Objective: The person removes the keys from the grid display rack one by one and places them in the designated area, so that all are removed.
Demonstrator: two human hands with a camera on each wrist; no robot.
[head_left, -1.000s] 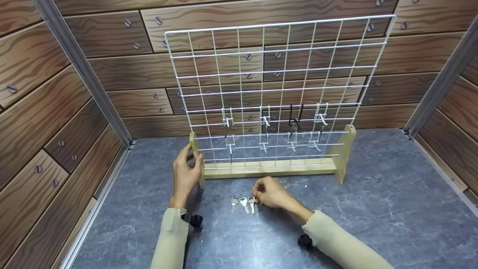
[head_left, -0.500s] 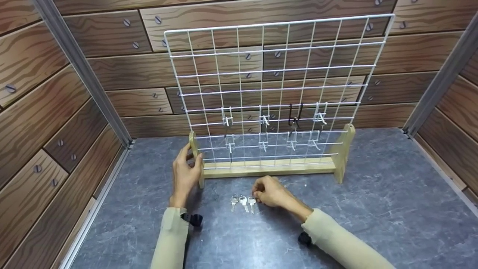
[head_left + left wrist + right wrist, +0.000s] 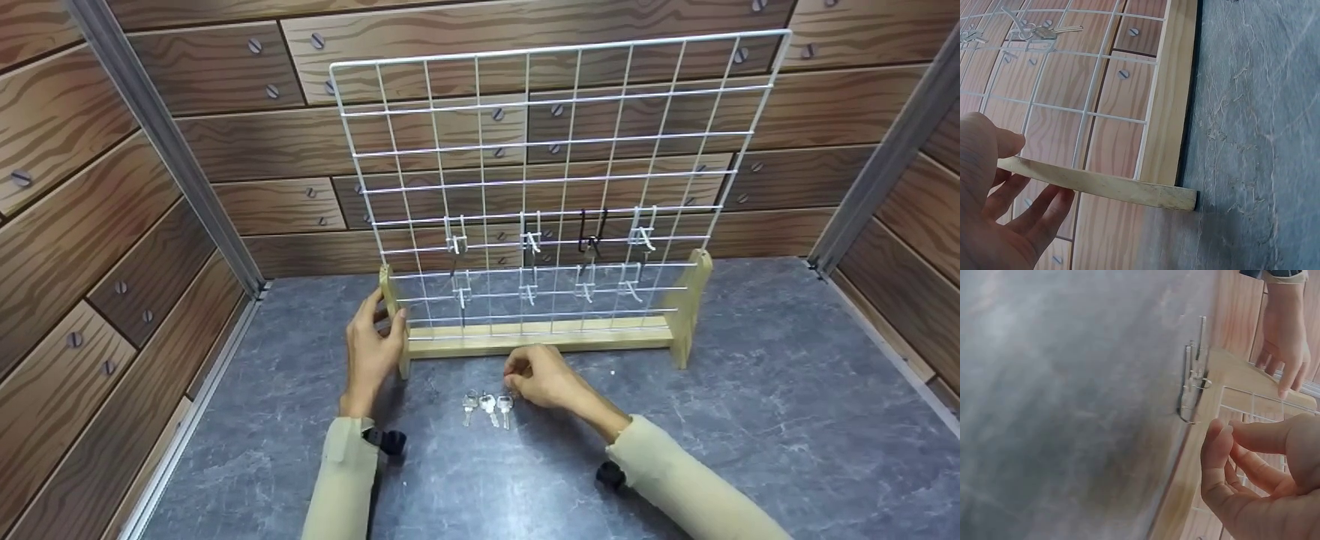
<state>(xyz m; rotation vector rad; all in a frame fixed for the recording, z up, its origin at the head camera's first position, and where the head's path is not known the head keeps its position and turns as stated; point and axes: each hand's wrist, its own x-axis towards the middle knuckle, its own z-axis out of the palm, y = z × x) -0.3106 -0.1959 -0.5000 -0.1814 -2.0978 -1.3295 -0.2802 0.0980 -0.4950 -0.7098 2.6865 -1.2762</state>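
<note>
My left hand (image 3: 373,346) grips the left wooden end piece (image 3: 1100,183) of a display stand, thumb on one side and fingers on the other. The stand carries a white wire grid (image 3: 555,140) with two rows of hooks. Near the stand's base, my right hand (image 3: 544,376) hovers with fingers curled and thumb and index tips together; I see nothing between them. Just left of those fingertips, three silver keys with rings lie side by side: a left key (image 3: 470,407), a middle key (image 3: 489,409) and a right key (image 3: 505,411).
Several white hooks (image 3: 585,291) and one black hook (image 3: 592,238) project from the grid. Some carry keys, such as a hanging key (image 3: 1050,32). The grey marbled tabletop (image 3: 247,435) is bordered by wood-patterned walls (image 3: 247,150) and metal corner posts (image 3: 172,150).
My right hand has risen slightly from beside the right key, its fingertips now a little apart from it. The left hand stays on the stand, and the keys lie where they were.
</note>
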